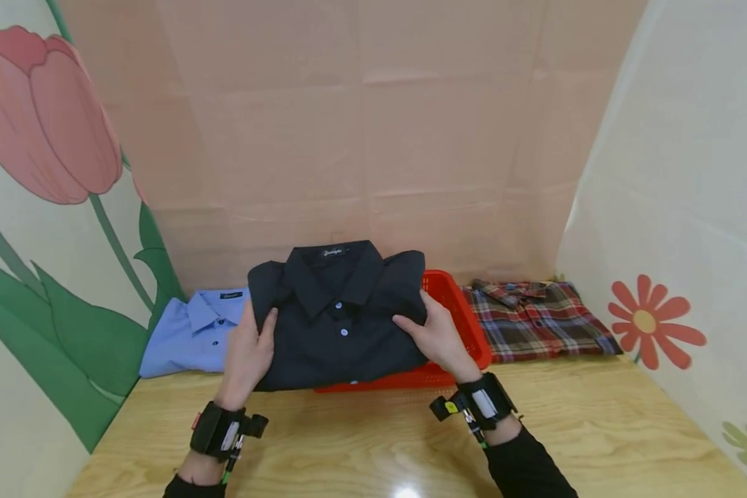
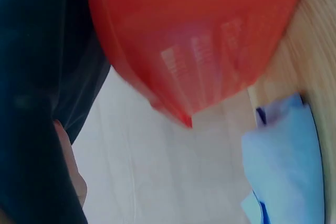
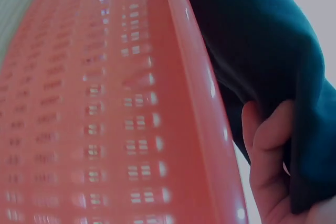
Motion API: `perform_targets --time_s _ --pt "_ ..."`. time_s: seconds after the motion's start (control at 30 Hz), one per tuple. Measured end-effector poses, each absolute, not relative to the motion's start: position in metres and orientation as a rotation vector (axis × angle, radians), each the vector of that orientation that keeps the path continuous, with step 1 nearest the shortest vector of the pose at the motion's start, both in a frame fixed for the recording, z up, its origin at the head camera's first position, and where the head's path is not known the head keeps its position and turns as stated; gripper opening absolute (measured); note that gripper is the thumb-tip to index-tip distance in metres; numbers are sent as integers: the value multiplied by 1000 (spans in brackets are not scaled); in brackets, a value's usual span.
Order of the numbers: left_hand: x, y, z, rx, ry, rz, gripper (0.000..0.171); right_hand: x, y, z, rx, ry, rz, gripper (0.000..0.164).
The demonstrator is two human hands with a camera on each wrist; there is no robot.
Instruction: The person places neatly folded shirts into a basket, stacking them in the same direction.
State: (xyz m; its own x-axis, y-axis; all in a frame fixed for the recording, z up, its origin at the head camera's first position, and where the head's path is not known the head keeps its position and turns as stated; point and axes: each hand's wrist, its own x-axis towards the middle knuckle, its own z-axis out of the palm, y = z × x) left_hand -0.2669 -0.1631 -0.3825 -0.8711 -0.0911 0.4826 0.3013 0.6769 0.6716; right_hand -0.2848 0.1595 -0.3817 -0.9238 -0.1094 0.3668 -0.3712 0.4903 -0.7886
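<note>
A folded black shirt (image 1: 324,332) with its collar facing up is held in front of and above a red plastic basket (image 1: 457,311). My left hand (image 1: 249,349) grips the shirt's left side, thumb on the front. On the opposite side my right hand (image 1: 438,335) pinches the shirt's edge, its thumb on the front and its fingers (image 3: 268,150) behind the cloth. In the left wrist view the dark cloth (image 2: 37,108) hides most of the left hand's fingers. The shirt covers much of the basket in the head view.
A folded blue shirt (image 1: 180,339) lies on the wooden table (image 1: 361,443) left of the basket. A folded plaid shirt (image 1: 535,325) lies to the right. A pinkish sheet (image 1: 361,138) hangs behind, with flower-printed walls at both sides.
</note>
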Motion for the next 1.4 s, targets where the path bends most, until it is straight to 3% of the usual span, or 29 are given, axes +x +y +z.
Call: perform_targets --time_s 0.57,0.8,1.17,1.4 --pt "-290 -129 -369 -436 -2493 -1286 69 -299 189 -378 307 -2338 1269 46" --pt "-302 -123 -370 -547 -2677 -1317 88 -304 194 -383 305 -2352 1226 47" --pt "-310 -112 -380 -630 -2715 -1159 84 -311 200 -392 351 -2477 1102 45" --pt "-312 -104 -387 -640 -2748 -1110 82 -312 205 -396 384 -2621 1052 53"
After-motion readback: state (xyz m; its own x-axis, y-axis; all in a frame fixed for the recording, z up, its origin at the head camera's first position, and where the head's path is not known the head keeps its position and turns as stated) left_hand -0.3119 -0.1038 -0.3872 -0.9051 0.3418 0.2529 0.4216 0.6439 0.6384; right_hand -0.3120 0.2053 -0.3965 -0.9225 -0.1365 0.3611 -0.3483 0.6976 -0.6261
